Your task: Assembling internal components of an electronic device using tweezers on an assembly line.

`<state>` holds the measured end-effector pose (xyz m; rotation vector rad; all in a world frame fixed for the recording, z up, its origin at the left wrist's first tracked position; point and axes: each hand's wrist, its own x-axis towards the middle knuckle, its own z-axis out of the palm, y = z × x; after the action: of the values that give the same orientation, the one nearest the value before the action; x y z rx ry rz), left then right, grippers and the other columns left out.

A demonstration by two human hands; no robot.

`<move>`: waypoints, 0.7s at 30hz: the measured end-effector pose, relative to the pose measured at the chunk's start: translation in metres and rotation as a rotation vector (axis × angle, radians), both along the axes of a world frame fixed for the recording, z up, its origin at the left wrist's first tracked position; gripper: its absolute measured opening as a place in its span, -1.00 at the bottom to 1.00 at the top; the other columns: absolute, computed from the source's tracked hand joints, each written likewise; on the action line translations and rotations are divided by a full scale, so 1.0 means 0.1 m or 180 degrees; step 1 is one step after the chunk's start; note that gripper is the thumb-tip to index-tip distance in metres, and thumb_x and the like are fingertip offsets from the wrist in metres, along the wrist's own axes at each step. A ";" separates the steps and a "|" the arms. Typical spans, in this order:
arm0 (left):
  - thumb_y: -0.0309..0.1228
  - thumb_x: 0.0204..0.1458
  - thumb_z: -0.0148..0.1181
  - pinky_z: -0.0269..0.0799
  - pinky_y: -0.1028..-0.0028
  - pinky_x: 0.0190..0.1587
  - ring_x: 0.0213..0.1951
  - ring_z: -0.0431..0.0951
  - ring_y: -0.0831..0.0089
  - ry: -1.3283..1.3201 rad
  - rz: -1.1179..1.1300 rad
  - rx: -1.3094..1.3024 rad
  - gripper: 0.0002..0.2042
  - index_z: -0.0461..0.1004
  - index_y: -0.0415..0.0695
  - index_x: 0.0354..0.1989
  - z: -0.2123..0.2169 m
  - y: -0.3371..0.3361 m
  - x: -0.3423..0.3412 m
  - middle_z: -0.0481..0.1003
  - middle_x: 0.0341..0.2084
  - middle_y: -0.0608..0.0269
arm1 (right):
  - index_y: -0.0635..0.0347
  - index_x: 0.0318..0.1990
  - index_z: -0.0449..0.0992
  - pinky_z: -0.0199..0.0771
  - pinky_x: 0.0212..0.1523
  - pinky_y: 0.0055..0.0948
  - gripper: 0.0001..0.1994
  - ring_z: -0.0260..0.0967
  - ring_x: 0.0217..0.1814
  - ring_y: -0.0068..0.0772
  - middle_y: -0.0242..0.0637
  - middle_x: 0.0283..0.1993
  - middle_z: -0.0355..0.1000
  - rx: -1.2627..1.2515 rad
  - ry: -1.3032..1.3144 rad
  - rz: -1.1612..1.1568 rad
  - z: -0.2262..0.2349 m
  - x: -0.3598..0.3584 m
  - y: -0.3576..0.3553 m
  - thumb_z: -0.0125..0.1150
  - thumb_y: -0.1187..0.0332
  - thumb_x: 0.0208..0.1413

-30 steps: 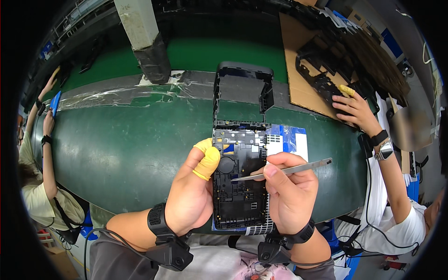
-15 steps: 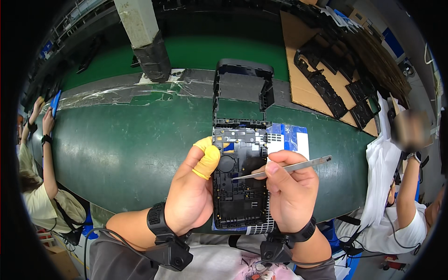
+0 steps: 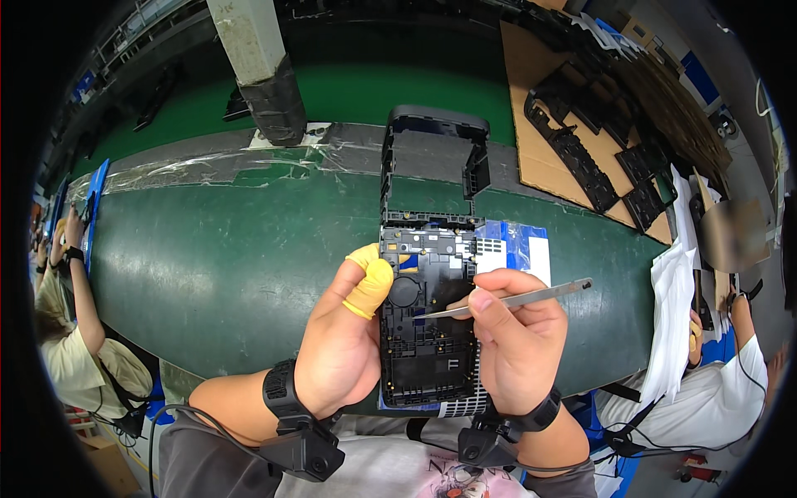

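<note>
A long black plastic housing (image 3: 436,365), with an open frame at its far end and a ribbed tray at its near end, stretches away in front of me. Along its left edge lies my left hand (image 3: 336,353), closed on it, with a yellow cover on the thumb; the other fingers are mostly hidden behind it. Metal tweezers (image 3: 544,293) are pinched in my right hand (image 3: 523,357), close to the housing's right edge. Their tips point left and sit over the middle of the housing, below a round part; whether they touch it I cannot tell.
A blue and white sheet (image 3: 523,249) lies partly under the housing on the green table (image 3: 207,266). Black plastic parts rest on cardboard (image 3: 540,166) at the far right, beside white sheets (image 3: 672,274). A post (image 3: 266,83) stands beyond. People work at left and right.
My hands, the tweezers and the housing have hardly moved. The person at the right has lowered an arm. At the left, a blue panel beside another person's hands shows larger.
</note>
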<state>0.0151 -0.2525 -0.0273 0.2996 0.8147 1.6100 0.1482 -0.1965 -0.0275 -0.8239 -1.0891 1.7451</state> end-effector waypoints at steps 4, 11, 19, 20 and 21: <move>-0.26 0.06 -0.13 0.35 0.47 -0.13 -0.17 0.37 0.46 -0.0031 0.0039 0.0079 -0.67 0.14 -0.19 -0.06 -0.01 0.00 -0.01 0.32 -0.18 0.19 | 0.34 -0.27 0.39 0.21 -0.50 -0.73 -0.82 0.26 -0.50 -0.67 -0.33 -0.47 0.37 0.0040 -0.0006 -0.0138 -0.01 -0.01 -0.01 0.10 0.60 -0.11; -0.66 -0.11 -0.07 0.35 0.42 -0.11 -0.15 0.38 0.40 0.0109 -0.0131 0.0046 -0.61 0.12 -0.21 -0.05 -0.02 0.03 -0.02 0.32 -0.17 0.16 | 0.35 -0.31 0.38 -0.01 -0.66 -0.73 -0.84 0.07 -0.65 -0.71 -0.35 -0.55 0.34 -0.0176 0.0526 -0.0327 0.05 0.10 0.06 0.10 0.57 -0.12; -0.68 -0.17 -0.16 0.44 0.41 -0.28 -0.39 0.47 0.38 0.0589 -0.0573 0.0428 -0.77 0.29 -0.28 -0.27 0.03 1.02 -0.38 0.42 -0.41 0.17 | 0.34 -0.33 0.36 0.02 -0.68 -0.72 -0.84 0.06 -0.69 -0.68 -0.38 -0.64 0.24 0.0002 0.0386 -0.1487 -0.10 1.08 0.08 0.11 0.56 -0.15; -0.66 -0.16 -0.11 0.44 0.40 -0.34 -0.44 0.47 0.36 0.0959 -0.0689 0.0681 -0.81 0.27 -0.29 -0.31 0.00 1.33 -0.51 0.41 -0.46 0.14 | 0.35 -0.33 0.35 0.02 -0.69 -0.72 -0.84 0.05 -0.70 -0.67 -0.34 -0.62 0.26 0.0013 0.0324 -0.1648 -0.15 1.23 0.04 0.10 0.57 -0.14; -0.64 -0.19 -0.03 0.43 0.41 -0.38 -0.48 0.46 0.31 0.1027 -0.0498 0.0325 -0.80 0.25 -0.33 -0.32 0.02 1.59 -0.64 0.39 -0.49 0.11 | 0.35 -0.32 0.34 0.01 -0.71 -0.72 -0.84 0.06 -0.71 -0.67 -0.26 -0.61 0.30 0.0033 0.0320 -0.1718 -0.20 1.36 -0.03 0.07 0.56 -0.12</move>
<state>-0.0489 -0.0935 -0.0256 0.6931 0.9289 1.4777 0.2843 -0.1993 -0.0470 -0.9121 -0.7208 1.3078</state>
